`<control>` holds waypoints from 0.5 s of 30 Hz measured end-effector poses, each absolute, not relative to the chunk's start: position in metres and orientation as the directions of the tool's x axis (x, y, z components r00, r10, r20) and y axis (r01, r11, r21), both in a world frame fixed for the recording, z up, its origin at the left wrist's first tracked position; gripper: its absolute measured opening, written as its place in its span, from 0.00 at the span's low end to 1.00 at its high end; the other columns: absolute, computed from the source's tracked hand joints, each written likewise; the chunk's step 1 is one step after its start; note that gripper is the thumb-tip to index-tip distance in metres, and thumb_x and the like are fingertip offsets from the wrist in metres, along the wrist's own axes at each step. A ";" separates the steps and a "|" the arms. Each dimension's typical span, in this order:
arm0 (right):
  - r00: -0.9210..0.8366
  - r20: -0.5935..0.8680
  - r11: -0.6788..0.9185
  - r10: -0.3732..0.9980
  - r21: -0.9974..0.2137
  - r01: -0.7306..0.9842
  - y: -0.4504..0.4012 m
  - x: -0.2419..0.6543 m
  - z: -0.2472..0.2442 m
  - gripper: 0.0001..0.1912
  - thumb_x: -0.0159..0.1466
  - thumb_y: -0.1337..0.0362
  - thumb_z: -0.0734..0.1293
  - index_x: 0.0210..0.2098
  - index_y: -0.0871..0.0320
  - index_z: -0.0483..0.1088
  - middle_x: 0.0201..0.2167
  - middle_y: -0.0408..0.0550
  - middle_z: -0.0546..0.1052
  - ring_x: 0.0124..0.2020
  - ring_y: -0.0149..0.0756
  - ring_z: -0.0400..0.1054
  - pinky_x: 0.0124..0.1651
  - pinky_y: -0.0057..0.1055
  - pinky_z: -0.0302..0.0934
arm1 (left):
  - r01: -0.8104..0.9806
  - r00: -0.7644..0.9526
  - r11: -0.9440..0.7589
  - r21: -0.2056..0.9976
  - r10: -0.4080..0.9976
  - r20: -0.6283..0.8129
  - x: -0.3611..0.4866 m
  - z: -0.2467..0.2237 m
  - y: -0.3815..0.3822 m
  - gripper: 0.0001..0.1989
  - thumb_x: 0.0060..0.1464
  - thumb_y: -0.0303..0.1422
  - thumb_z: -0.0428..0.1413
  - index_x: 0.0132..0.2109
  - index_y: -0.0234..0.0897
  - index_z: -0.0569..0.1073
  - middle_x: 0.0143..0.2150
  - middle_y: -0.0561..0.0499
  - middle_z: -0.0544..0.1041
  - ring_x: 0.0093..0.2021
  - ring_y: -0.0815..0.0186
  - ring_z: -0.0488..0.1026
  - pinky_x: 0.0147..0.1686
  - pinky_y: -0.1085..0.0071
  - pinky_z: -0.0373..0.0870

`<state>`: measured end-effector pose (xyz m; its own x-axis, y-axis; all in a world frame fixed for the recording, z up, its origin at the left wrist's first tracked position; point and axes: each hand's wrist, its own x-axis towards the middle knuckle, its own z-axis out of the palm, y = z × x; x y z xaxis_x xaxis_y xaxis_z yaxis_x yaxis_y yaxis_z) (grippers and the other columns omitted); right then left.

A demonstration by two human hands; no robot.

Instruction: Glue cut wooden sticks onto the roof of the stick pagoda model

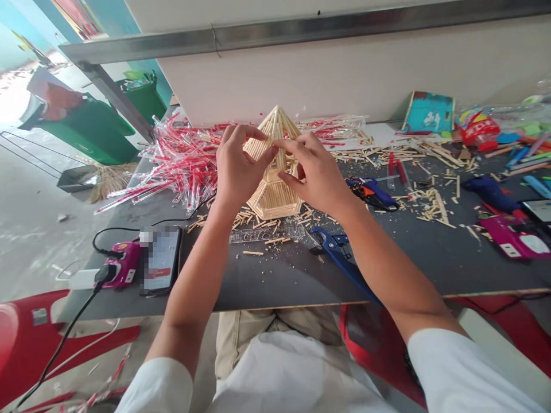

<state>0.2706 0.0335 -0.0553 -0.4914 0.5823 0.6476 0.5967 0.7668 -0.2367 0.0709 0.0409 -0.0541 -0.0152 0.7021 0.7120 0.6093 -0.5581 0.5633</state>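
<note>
A small tower-like model house point(276, 201) built of thin wooden sticks, with a pointed roof, stands upright on the dark table. My left hand point(241, 163) is closed at the left slope of its roof, thumb and forefinger reaching to the front edge. From the other side my right hand point(316, 169) closes on the same roof edge, its fingertips close to those of the left. Whether a loose stick lies between the fingertips is hidden. In front of the model lies a transparent ruler point(267, 234). Blue cutting pliers point(344, 258) rest below my right forearm.
Red-and-transparent plastic wrappers point(172, 160) pile up at the left. Loose stick pieces point(434, 203) are scattered about. A blue glue gun point(374, 192) lies to the right. A phone point(161, 261) and a pink power socket point(123, 264) with cables sit at the front left.
</note>
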 end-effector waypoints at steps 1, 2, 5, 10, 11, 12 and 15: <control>-0.488 0.651 0.765 0.582 -0.234 0.599 0.033 0.270 -0.055 0.27 0.71 0.66 0.66 0.67 0.46 0.59 0.53 0.52 0.68 0.39 0.40 0.74 0.37 0.39 0.73 | 0.612 -0.014 -0.559 0.559 0.699 0.715 0.070 -0.055 0.042 0.11 0.59 0.36 0.65 0.47 0.44 0.75 0.50 0.48 0.74 0.32 0.71 0.72 0.32 0.69 0.72; -0.483 0.654 0.763 0.582 -0.234 0.603 0.033 0.270 -0.056 0.26 0.71 0.66 0.66 0.67 0.47 0.60 0.53 0.53 0.68 0.40 0.40 0.74 0.36 0.38 0.73 | 0.614 -0.014 -0.559 0.557 0.698 0.716 0.070 -0.056 0.042 0.11 0.59 0.36 0.65 0.47 0.44 0.74 0.50 0.48 0.74 0.31 0.71 0.71 0.32 0.70 0.72; -0.466 0.662 0.759 0.587 -0.250 0.601 0.032 0.269 -0.056 0.25 0.72 0.63 0.66 0.66 0.48 0.60 0.54 0.54 0.68 0.40 0.40 0.74 0.36 0.39 0.72 | 0.618 -0.017 -0.554 0.558 0.700 0.714 0.070 -0.057 0.043 0.11 0.60 0.36 0.64 0.48 0.43 0.74 0.50 0.48 0.74 0.31 0.72 0.71 0.31 0.70 0.72; -0.380 0.712 0.762 0.590 -0.334 0.555 0.032 0.266 -0.056 0.17 0.75 0.61 0.60 0.62 0.51 0.65 0.49 0.52 0.73 0.39 0.37 0.73 0.40 0.37 0.71 | 0.621 -0.003 -0.549 0.560 0.712 0.702 0.071 -0.054 0.040 0.12 0.59 0.35 0.65 0.48 0.43 0.74 0.52 0.47 0.74 0.35 0.68 0.74 0.31 0.70 0.75; -0.346 0.730 0.759 0.590 -0.355 0.545 0.034 0.265 -0.057 0.16 0.76 0.61 0.60 0.61 0.52 0.66 0.48 0.52 0.74 0.39 0.36 0.73 0.39 0.36 0.70 | 0.625 0.002 -0.548 0.556 0.713 0.701 0.070 -0.053 0.040 0.12 0.58 0.35 0.65 0.49 0.43 0.74 0.52 0.46 0.74 0.36 0.67 0.75 0.32 0.69 0.76; -0.312 0.746 0.758 0.589 -0.375 0.533 0.036 0.263 -0.059 0.15 0.76 0.60 0.60 0.60 0.53 0.66 0.46 0.51 0.75 0.38 0.35 0.73 0.38 0.34 0.69 | 0.630 0.008 -0.547 0.551 0.714 0.700 0.070 -0.053 0.039 0.12 0.59 0.35 0.65 0.49 0.43 0.74 0.52 0.46 0.74 0.37 0.66 0.75 0.33 0.67 0.78; -0.218 0.777 0.751 0.590 -0.430 0.501 0.043 0.256 -0.065 0.16 0.75 0.54 0.63 0.58 0.54 0.66 0.40 0.48 0.76 0.33 0.32 0.70 0.34 0.32 0.66 | 0.648 0.039 -0.553 0.524 0.711 0.702 0.070 -0.053 0.040 0.13 0.60 0.36 0.63 0.51 0.43 0.73 0.54 0.44 0.74 0.42 0.61 0.77 0.40 0.61 0.81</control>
